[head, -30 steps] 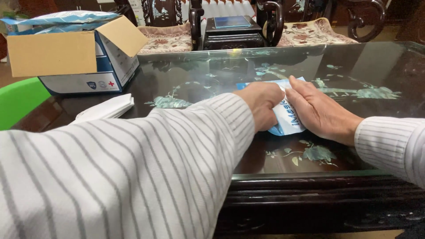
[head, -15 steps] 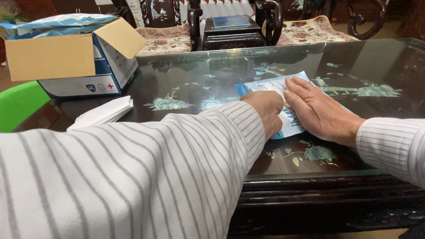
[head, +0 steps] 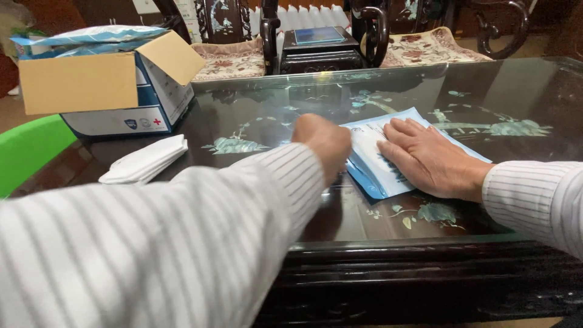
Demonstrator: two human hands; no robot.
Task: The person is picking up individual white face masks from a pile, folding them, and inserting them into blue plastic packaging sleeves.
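Left hand (head: 325, 143) blurred, seen from behind; fingers hidden, so grip on the blue-and-white packet (head: 370, 161) can't be told. Right hand (head: 428, 159) covers the packet's middle; print beneath hidden. Both striped sleeves cut by the frame edges. Cardboard box (head: 91, 85) at the table's far left corner: contents mostly hidden by flaps. Green object (head: 27, 149) cut off at left, kind unclear.

A flat packet (head: 370, 159) of pale blue and white plastic film lies on the glass worktop (head: 522, 91), well to the right of the open cardboard box (head: 103, 85). It rests flat, turned at a slant so one corner points away toward the far edge. Its near left edge shows a darker blue border. Printing covers its face, too blurred to tell apart. Its right part is hidden under a flat hand.
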